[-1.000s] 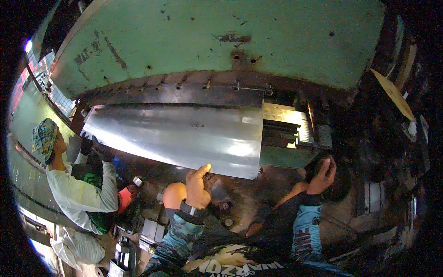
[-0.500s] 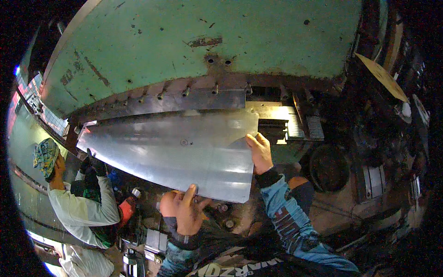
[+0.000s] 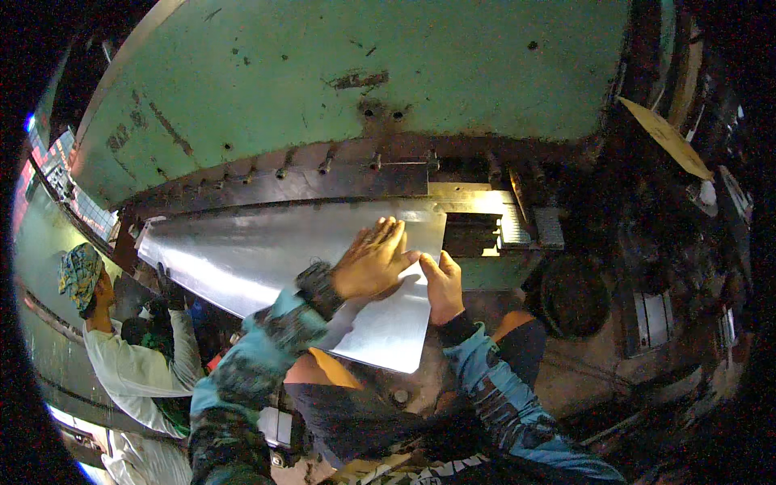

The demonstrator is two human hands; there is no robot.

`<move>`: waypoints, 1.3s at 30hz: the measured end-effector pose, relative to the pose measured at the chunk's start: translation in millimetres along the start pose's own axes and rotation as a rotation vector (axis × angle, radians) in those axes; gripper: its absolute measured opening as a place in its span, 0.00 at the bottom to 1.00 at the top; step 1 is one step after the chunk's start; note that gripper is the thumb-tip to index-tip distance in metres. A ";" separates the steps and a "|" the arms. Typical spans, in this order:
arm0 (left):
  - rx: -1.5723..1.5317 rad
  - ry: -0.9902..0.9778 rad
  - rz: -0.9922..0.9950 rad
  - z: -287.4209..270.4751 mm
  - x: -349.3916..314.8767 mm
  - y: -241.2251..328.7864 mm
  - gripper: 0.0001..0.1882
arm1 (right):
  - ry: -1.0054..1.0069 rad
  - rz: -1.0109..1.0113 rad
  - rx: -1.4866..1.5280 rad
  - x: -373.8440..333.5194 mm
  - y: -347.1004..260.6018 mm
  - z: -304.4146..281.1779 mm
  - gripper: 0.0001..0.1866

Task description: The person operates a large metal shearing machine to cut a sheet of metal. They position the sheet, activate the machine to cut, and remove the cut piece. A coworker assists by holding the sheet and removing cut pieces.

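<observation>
A long, shiny sheet of metal (image 3: 242, 250) stretches from the far left to just in front of me, its far edge along the dark jaw of a green machine. My left hand (image 3: 373, 263) lies on top of the sheet near its right end, fingers stretched out. At the sheet's right edge, my right hand (image 3: 444, 289) grips it with the thumb on top; the fingers beneath are partly hidden. The left end is near a co-worker's dark-gloved hand (image 3: 170, 289), which is at the near edge.
The green machine plate (image 3: 469, 73) rises beyond the sheet, with a row of bolts (image 3: 325, 162) along its lower edge. Ridged metal blocks (image 3: 515, 222) lie to the right. A crouching co-worker (image 3: 133, 368) is at the left. A dark round container (image 3: 574, 295) stands at the right.
My left hand has let go of the near edge and moved up onto the sheet's top. The sheet's right end has shifted slightly toward me and left, with my right hand still on its edge.
</observation>
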State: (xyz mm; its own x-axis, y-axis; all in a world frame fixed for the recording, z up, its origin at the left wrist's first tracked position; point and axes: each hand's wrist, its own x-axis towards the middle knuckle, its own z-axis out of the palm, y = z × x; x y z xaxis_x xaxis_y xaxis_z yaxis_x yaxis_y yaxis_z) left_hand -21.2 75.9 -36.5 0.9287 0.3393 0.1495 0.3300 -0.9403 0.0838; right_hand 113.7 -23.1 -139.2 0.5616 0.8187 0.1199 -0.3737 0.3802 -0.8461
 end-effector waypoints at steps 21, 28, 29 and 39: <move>-0.273 -0.202 -0.021 -72.3 -106.2 79.6 0.53 | 0.052 -0.008 -0.028 -9.8 -13.9 11.3 0.08; 0.148 -0.169 -0.180 -48.9 -163.5 70.6 0.49 | 0.073 0.070 -0.120 3.0 -18.6 24.4 0.06; 0.204 -0.202 -0.191 -45.3 -162.0 67.4 0.49 | 0.054 0.046 -0.082 3.9 -17.9 26.5 0.06; 0.162 -0.081 -0.169 -8.1 -151.4 59.1 0.44 | 0.005 0.057 -0.287 14.9 -17.1 4.6 0.09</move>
State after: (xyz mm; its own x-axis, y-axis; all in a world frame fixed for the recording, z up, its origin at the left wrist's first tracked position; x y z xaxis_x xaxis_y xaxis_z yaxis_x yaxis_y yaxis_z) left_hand -143.6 -30.9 -46.1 0.8664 0.4949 0.0665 0.4986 -0.8649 -0.0587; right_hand 125.0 -15.4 -120.6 0.5495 0.8329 0.0656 -0.1814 0.1956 -0.9638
